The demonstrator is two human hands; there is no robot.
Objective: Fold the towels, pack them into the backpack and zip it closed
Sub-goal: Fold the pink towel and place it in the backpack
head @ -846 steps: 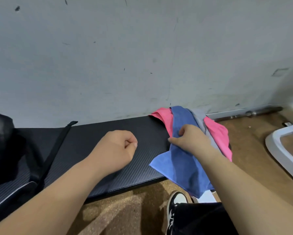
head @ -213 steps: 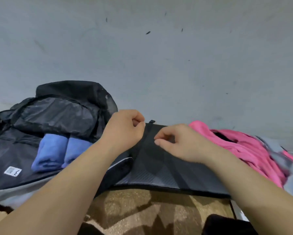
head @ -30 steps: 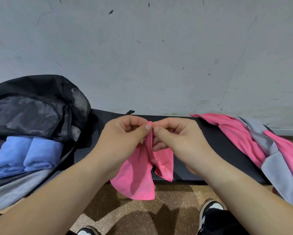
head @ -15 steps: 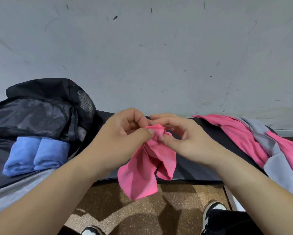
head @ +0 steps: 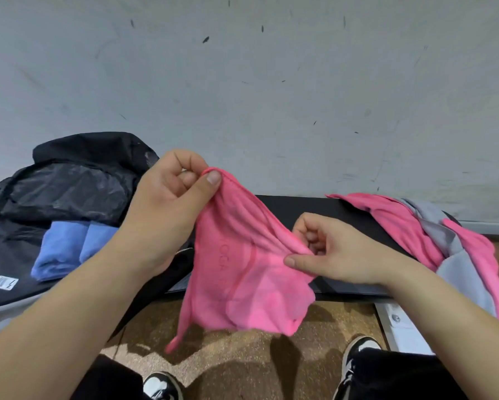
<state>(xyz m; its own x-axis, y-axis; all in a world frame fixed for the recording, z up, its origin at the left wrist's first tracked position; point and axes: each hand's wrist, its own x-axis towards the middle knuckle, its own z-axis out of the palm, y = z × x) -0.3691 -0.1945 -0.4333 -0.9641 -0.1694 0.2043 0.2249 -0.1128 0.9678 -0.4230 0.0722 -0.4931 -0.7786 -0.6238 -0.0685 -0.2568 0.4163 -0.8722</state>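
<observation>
Bench point(head: 314, 206): my landmark, a black pad against the wall. I would lay the cloth flat on its bare middle rather than fold it in the air.
Backpack point(head: 69, 197): lies open at the bench's left end. I judge packing partly done and zipping still some way off.
Waiting pile point(head: 444, 243): pink and grey towels heaped unfolded on the bench's right end.
Pink towel point(head: 242, 278): held before the bench's middle, bunched, with its tail hanging below the near edge. I would find two corners of one hem and draw that hem taut before the first fold.
Blue towel point(head: 66, 249): folded, inside the backpack at the bench's left end.
Left hand point(head: 167, 209): raised above the bench, its thumb and fingers pinching the pink towel's top edge.
Right hand point(head: 337, 255): lower, over the bench's middle, pinching a gather of the same towel. The hands are apart.
Change: half a second earlier both hands pinched the towel at one spot. Now they have drawn apart, and the cloth spreads between them.
</observation>
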